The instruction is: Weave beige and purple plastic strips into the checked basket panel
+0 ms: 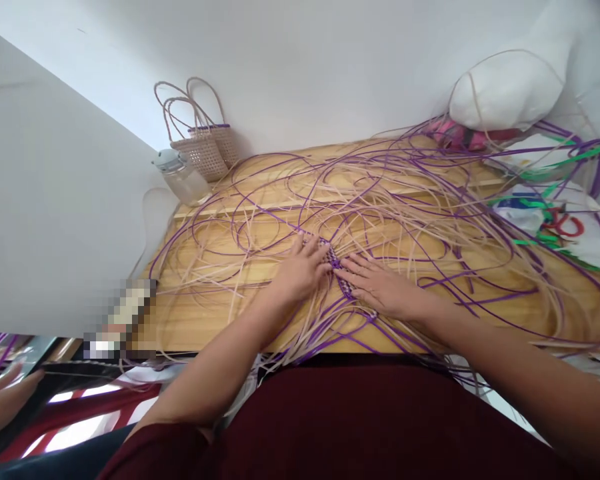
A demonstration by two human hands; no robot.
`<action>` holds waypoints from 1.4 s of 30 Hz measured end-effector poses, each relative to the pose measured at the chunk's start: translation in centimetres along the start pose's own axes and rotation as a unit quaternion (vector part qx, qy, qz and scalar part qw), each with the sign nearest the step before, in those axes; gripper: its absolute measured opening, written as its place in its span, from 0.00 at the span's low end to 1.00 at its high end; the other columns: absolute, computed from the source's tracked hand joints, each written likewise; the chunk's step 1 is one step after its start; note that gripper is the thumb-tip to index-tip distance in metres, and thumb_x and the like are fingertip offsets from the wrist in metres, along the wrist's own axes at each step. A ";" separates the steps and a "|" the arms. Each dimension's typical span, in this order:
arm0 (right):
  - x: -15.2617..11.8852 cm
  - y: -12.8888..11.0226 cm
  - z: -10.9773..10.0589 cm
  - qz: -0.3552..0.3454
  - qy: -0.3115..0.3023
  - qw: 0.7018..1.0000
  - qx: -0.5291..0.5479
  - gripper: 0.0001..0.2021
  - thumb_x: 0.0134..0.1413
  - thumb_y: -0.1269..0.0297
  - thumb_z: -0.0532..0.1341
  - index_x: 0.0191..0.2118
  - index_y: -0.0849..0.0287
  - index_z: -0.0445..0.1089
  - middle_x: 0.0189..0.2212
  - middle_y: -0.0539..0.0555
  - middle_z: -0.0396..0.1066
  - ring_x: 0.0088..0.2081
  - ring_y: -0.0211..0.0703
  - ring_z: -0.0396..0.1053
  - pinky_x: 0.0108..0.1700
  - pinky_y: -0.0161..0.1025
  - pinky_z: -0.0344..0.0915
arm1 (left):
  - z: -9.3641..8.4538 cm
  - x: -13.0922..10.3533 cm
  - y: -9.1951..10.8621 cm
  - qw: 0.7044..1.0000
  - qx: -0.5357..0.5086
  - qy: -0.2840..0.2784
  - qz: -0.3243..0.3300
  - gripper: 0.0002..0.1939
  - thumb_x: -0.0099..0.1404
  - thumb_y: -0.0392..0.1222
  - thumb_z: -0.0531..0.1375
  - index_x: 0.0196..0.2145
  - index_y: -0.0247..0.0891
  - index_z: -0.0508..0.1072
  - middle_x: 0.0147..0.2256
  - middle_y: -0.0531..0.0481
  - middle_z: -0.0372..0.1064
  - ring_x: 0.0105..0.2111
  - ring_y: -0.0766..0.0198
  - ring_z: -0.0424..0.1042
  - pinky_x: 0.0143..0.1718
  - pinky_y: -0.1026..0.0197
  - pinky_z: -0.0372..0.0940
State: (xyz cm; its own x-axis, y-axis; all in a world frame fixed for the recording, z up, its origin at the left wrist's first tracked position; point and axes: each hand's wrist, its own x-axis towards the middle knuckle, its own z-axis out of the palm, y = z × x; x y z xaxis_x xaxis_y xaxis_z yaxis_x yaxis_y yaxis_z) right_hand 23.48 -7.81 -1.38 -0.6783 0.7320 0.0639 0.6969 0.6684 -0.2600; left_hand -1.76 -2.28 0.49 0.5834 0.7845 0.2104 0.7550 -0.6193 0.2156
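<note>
Maroon cloth of the person's shirt [330, 420] fills the bottom edge, cut off there. At lower left, a co-worker's hand [10, 393] is cropped by the frame, and a pixelated object [125, 317] on the counter [200, 327] cannot be made out. Farther in, the woven piece [346, 287] lies near the counter's middle, its long axis slanting from far left to near right; fingers hide parts of its edges. The left hand [303, 267] rests palm down on its left side, fingers extended and slightly apart; the right hand [377, 283] lies flat at its right, fingers nearly straight. Whether either pinches a strand cannot be told. Purple and beige strands [410, 227] fan out around it, their ends lost in the tangle. Beyond stand a lidded jug [184, 183] and overlapping small baskets [205, 152]; at right are red-handled scissors [567, 223], partly covered, and a white bag [507, 90].
</note>
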 end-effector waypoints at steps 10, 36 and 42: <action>-4.2 -1.9 -6.2 0.159 0.125 0.968 0.150 0.23 0.68 0.56 0.47 0.61 0.58 0.67 0.58 0.56 0.68 0.60 0.48 0.65 0.64 0.49 0.61 | 1.3 2.5 -1.1 0.987 0.072 -0.066 -0.126 0.36 0.71 0.63 0.42 0.70 0.45 0.49 0.71 0.43 0.40 0.70 0.45 0.42 0.66 0.43 0.47; -2.3 -8.2 -2.2 0.073 0.161 0.977 0.115 0.16 0.65 0.58 0.54 0.52 0.56 0.71 0.48 0.57 0.75 0.48 0.47 0.73 0.49 0.45 0.72 | -1.2 4.2 -6.7 0.973 -0.077 0.037 -0.214 0.30 0.73 0.57 0.41 0.56 0.42 0.73 0.61 0.44 0.65 0.62 0.54 0.61 0.61 0.54 0.55; -3.8 -6.6 -2.5 0.162 0.170 0.967 0.098 0.14 0.64 0.55 0.54 0.44 0.55 0.73 0.35 0.55 0.77 0.33 0.44 0.74 0.36 0.42 0.71 | -3.8 -0.4 -9.1 0.962 -0.050 0.061 -0.263 0.27 0.73 0.52 0.43 0.47 0.36 0.77 0.44 0.39 0.77 0.46 0.51 0.73 0.50 0.55 0.63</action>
State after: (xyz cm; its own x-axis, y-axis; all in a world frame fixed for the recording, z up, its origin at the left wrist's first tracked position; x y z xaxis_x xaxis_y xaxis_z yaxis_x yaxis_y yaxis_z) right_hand 22.07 -14.64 2.49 -0.2924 0.9224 0.2523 0.7803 0.3827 -0.4946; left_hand -10.02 2.88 2.10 0.0853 0.9840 0.1565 0.8994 -0.1437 0.4129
